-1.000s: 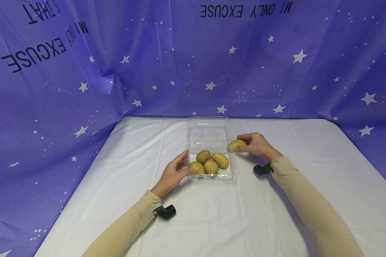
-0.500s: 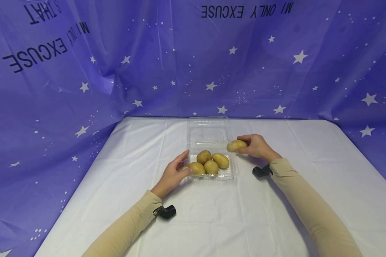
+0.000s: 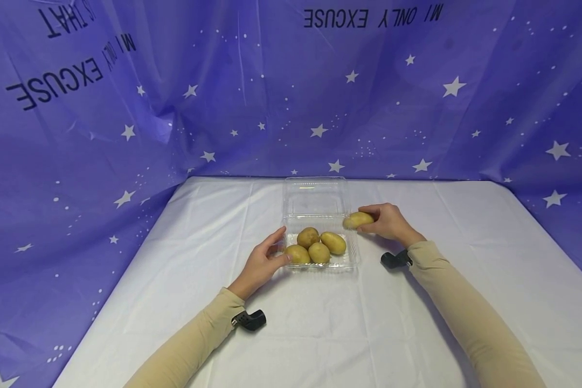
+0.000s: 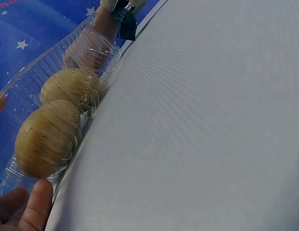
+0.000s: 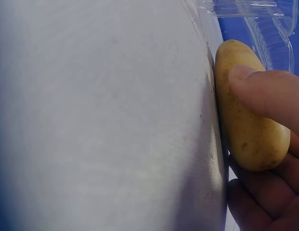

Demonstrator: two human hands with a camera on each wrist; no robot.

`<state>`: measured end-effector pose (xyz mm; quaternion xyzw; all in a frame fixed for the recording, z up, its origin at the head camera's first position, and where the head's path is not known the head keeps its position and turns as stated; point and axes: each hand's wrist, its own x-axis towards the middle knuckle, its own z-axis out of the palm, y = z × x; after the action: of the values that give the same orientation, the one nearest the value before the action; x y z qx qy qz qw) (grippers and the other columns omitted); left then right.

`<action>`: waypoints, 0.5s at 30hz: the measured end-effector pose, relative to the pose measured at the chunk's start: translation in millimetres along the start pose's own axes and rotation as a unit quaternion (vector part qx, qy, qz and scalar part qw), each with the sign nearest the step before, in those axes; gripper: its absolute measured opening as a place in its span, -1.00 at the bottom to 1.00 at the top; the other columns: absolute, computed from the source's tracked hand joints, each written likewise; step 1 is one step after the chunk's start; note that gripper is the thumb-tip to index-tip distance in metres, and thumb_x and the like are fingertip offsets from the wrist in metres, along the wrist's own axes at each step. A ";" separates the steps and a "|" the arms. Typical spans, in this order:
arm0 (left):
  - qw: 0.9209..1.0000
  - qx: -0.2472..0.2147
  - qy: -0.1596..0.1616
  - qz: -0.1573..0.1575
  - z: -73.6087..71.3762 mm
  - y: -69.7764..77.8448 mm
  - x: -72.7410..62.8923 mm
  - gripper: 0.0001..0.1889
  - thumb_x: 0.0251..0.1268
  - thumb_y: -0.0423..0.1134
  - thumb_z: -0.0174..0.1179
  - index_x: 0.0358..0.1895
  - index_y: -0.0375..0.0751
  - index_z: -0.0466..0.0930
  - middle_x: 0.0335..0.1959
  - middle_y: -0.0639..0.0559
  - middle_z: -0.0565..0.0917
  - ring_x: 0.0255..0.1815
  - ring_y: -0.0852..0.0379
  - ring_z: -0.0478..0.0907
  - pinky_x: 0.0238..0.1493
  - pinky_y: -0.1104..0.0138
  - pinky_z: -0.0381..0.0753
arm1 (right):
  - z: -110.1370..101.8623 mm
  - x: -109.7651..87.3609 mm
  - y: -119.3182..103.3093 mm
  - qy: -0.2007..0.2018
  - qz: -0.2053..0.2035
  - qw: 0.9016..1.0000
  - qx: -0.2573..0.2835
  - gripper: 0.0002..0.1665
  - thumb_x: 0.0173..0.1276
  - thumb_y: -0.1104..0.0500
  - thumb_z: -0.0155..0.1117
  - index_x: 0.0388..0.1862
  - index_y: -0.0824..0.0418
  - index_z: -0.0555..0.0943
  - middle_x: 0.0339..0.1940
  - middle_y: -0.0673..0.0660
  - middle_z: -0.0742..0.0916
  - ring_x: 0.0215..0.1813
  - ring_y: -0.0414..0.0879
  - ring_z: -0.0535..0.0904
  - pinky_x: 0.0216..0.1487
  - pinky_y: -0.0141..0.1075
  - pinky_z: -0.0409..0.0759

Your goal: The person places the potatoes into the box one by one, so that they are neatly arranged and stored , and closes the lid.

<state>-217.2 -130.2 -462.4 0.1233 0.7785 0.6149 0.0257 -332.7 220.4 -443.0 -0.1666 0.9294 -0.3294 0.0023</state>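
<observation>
A clear plastic clamshell box (image 3: 343,258) lies with its lid (image 3: 315,195) folded back. Several yellow potatoes (image 3: 333,243) sit together in its base. At the box's left side, my left hand (image 3: 261,265) rests its spread fingers along the wall, with the thumb by the front left corner. In the left wrist view the thumb (image 4: 37,207) touches the box below a potato (image 4: 47,139). My right hand (image 3: 389,220) pinches a long potato (image 3: 359,220) at the box's back right corner. In the right wrist view this potato (image 5: 245,115) is between thumb and fingers, close to the cloth.
A white cloth (image 3: 300,328) covers the table. Purple sheeting (image 3: 271,97) printed with stars and lettering hangs behind it and at the sides. Black wrist cameras (image 3: 250,320) are worn at both sleeves.
</observation>
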 end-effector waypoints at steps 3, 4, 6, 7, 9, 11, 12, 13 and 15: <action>1.000 0.004 -0.001 0.000 0.1 -0.4 0.1 -0.21 0.25 -0.36 0.26 0.57 -0.25 0.22 0.53 -0.34 0.34 0.33 -0.30 0.51 0.23 0.23 0.55 | 0.1 -0.6 1.0 0.005 -0.001 1.000 -0.005 -0.29 0.09 0.12 0.60 0.23 0.34 0.65 0.09 0.34 0.77 0.04 0.16 0.73 0.18 0.03 0.63; 1.000 0.004 -0.001 -0.001 0.1 -0.7 0.2 -0.22 0.25 -0.36 0.26 0.57 -0.25 0.22 0.54 -0.33 0.34 0.34 -0.30 0.50 0.24 0.22 0.54 | -0.1 -1.0 1.1 0.007 -0.003 1.000 -0.008 -0.29 0.09 0.12 0.60 0.23 0.34 0.65 0.10 0.34 0.77 0.05 0.17 0.73 0.19 0.03 0.62; 1.000 0.004 -0.003 -0.001 0.1 -1.1 0.3 -0.22 0.25 -0.35 0.26 0.58 -0.24 0.22 0.54 -0.32 0.33 0.36 -0.31 0.49 0.25 0.20 0.54 | -1.7 -1.8 0.5 0.010 -0.003 1.000 -0.010 -0.29 0.08 0.11 0.61 0.23 0.33 0.65 0.11 0.34 0.77 0.07 0.19 0.72 0.21 0.04 0.61; 1.000 0.003 -0.004 -0.002 0.1 -1.2 0.3 -0.21 0.25 -0.35 0.26 0.58 -0.24 0.22 0.55 -0.32 0.33 0.36 -0.31 0.49 0.25 0.20 0.54 | -2.6 -2.3 0.0 0.011 -0.002 1.000 -0.009 -0.29 0.08 0.11 0.61 0.23 0.33 0.65 0.12 0.35 0.76 0.08 0.20 0.72 0.22 0.05 0.61; 1.000 0.003 -0.005 -0.002 0.0 -1.1 0.2 -0.21 0.26 -0.35 0.26 0.58 -0.24 0.21 0.55 -0.31 0.32 0.37 -0.31 0.49 0.25 0.20 0.55 | -4.6 -3.3 -1.3 0.011 0.002 1.000 -0.004 -0.28 0.07 0.10 0.62 0.23 0.33 0.65 0.12 0.35 0.76 0.10 0.21 0.71 0.23 0.05 0.61; 1.000 0.006 -0.005 -0.002 -0.2 -0.9 -0.1 -0.21 0.26 -0.35 0.25 0.58 -0.24 0.21 0.56 -0.31 0.31 0.37 -0.31 0.49 0.26 0.17 0.55 | -6.6 -4.0 -1.7 0.012 0.006 1.000 -0.001 -0.27 0.07 0.09 0.62 0.23 0.33 0.66 0.12 0.34 0.76 0.11 0.21 0.71 0.24 0.05 0.60; 1.000 0.007 -0.005 -0.002 -0.3 -0.7 -0.3 -0.22 0.26 -0.35 0.25 0.58 -0.24 0.21 0.56 -0.31 0.32 0.36 -0.31 0.49 0.26 0.15 0.56 | -7.3 -4.3 -1.7 0.012 0.007 1.000 0.000 -0.27 0.07 0.09 0.63 0.23 0.32 0.66 0.11 0.34 0.76 0.10 0.21 0.71 0.24 0.05 0.61; 1.000 0.008 -0.005 -0.002 -0.4 -0.5 -0.4 -0.22 0.26 -0.35 0.25 0.58 -0.23 0.21 0.56 -0.30 0.31 0.37 -0.30 0.49 0.27 0.13 0.55 | -8.0 -4.5 -1.4 0.012 0.008 1.000 0.000 -0.27 0.07 0.08 0.63 0.23 0.32 0.65 0.11 0.34 0.76 0.11 0.21 0.71 0.24 0.05 0.60; 1.000 0.008 -0.004 -0.003 -0.3 -0.2 -0.6 -0.21 0.26 -0.35 0.26 0.58 -0.23 0.21 0.56 -0.29 0.31 0.37 -0.30 0.48 0.28 0.11 0.55 | -9.5 -5.2 -1.1 0.013 0.009 1.000 -0.002 -0.26 0.08 0.07 0.62 0.23 0.32 0.65 0.11 0.34 0.76 0.11 0.21 0.71 0.25 0.05 0.60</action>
<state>-216.7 -130.7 -462.6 0.1234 0.7837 0.6080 0.0295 -328.6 227.0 -435.4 -0.1538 0.9315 -0.3295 -0.0069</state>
